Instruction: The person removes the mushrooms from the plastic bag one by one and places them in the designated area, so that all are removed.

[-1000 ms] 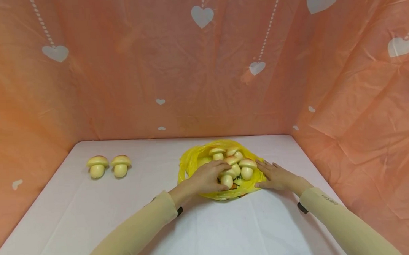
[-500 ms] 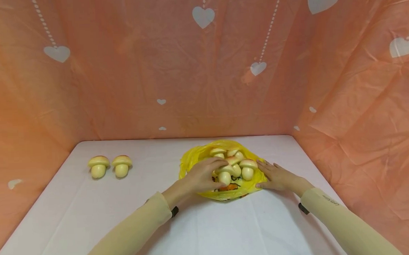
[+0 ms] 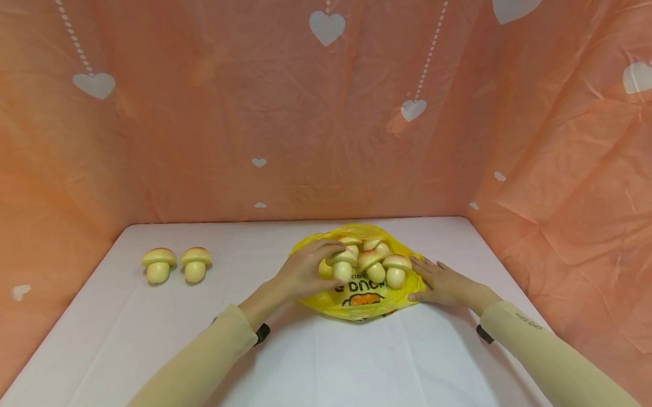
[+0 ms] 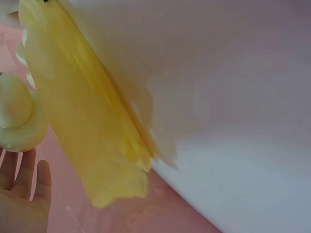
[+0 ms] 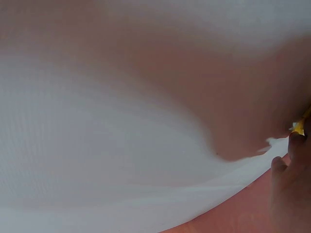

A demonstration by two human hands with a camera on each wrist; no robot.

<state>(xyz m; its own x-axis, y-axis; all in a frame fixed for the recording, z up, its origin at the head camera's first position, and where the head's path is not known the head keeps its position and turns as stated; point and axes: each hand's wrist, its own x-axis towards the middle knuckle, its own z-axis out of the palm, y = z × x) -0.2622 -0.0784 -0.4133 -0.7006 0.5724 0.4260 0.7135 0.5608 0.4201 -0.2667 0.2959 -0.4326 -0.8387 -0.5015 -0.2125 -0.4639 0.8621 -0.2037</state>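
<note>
My left hand (image 3: 301,270) grips a toy mushroom (image 3: 342,268) with a pale stem and cream cap, held over the left part of the yellow plastic bag (image 3: 331,311). In the left wrist view the same mushroom (image 4: 14,114) sits against the fingers (image 4: 26,172), beside the bag's upright yellow side (image 4: 77,111). Several more mushrooms (image 3: 374,267) lie in the bag's wide mouth, with dark lettering and an orange print below them. At the bag's right edge, my right hand (image 3: 446,283) rests with fingers spread, touching the plastic.
Two matching mushrooms (image 3: 158,266) stand side by side at the back left of the white table (image 3: 246,377). Orange cloth walls (image 3: 203,136) with white hearts rise behind the table and along both its sides.
My left hand has drawn back to the left and slightly up, bringing the mushroom with it and uncovering the bag's print. My right hand has stayed at the bag's edge.
</note>
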